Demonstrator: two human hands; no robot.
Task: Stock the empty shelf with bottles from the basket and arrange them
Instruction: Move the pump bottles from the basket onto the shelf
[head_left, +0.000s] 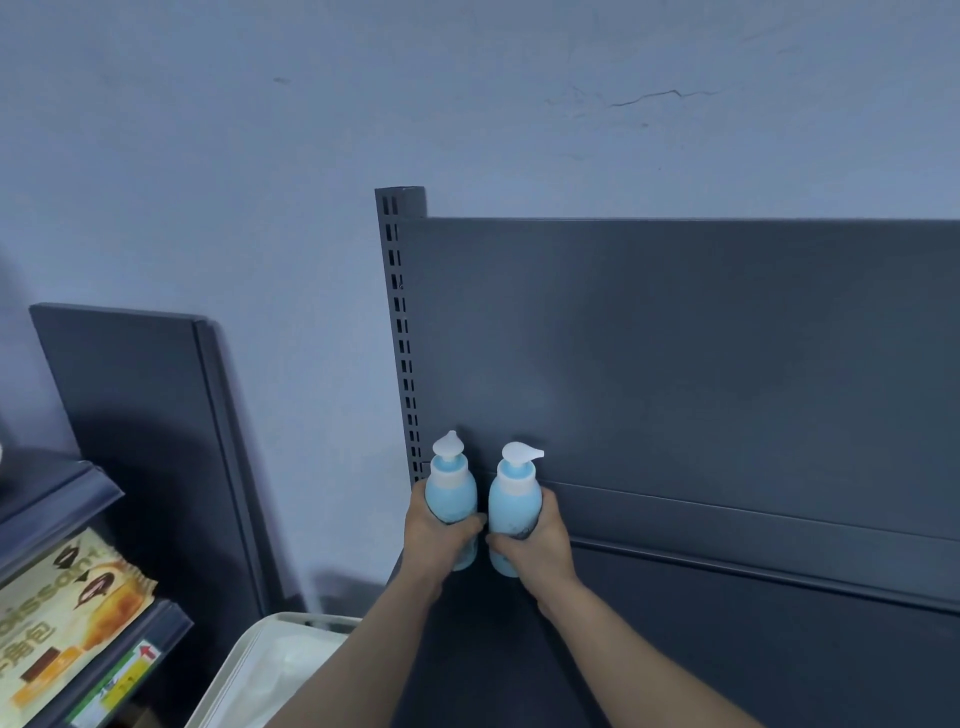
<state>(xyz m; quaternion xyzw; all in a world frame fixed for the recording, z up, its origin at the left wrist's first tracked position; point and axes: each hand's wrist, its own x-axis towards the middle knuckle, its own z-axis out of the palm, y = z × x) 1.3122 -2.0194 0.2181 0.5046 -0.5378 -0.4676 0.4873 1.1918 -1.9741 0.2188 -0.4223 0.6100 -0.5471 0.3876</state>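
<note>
Two light blue pump bottles with white pump heads stand side by side at the back left corner of the dark grey shelf (727, 649). My left hand (439, 535) grips the left bottle (451, 493) around its lower body. My right hand (535, 543) grips the right bottle (514, 501) the same way. Both bottles are upright, close to the shelf's back panel (675, 353). The white basket (270, 670) sits below and to the left of the shelf, partly hidden by my left forearm.
A slotted upright post (400, 332) marks the shelf's left end. A loose dark panel (140, 441) leans on the wall to the left. At far left another shelf holds a croissant package (62, 613). The shelf surface stretches to the right.
</note>
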